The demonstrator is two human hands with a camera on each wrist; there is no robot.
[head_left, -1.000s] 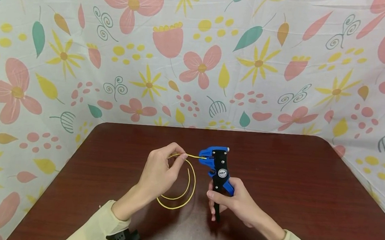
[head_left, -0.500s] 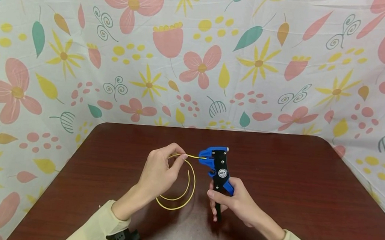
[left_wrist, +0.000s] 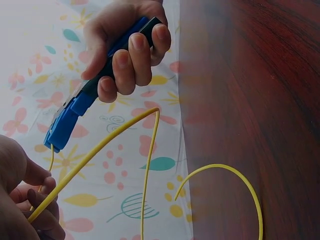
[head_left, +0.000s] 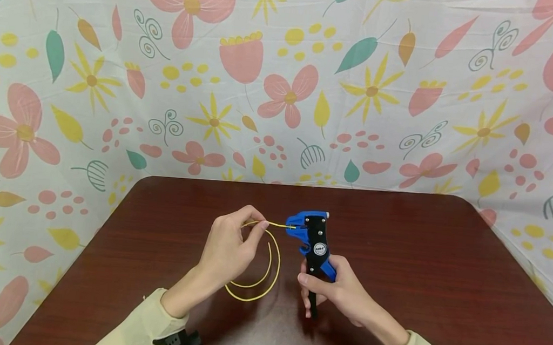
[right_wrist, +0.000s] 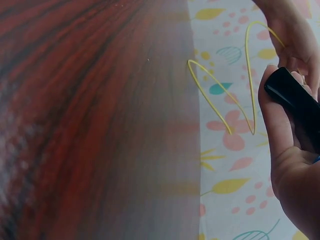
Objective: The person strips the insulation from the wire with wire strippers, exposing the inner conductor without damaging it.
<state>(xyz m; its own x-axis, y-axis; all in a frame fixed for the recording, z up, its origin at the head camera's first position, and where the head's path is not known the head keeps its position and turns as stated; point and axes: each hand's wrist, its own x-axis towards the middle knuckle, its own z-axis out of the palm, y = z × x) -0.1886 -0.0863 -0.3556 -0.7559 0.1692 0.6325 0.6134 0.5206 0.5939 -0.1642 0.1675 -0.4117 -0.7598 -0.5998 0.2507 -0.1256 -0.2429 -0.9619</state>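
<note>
A floral cloth [head_left: 409,96] backs the dark red-brown table [head_left: 442,294], and above the table's middle both hands work; since a second ago almost nothing has shifted, only the right hand's fingers tightening a little, so the squeeze seems barely under way; the right hand [head_left: 340,291] is curled round the handles of the blue wire stripper [head_left: 311,237]; the left hand [head_left: 229,247] pinches the yellow wire [head_left: 268,280], whose end sits in the stripper's head while its slack loops beneath.
</note>
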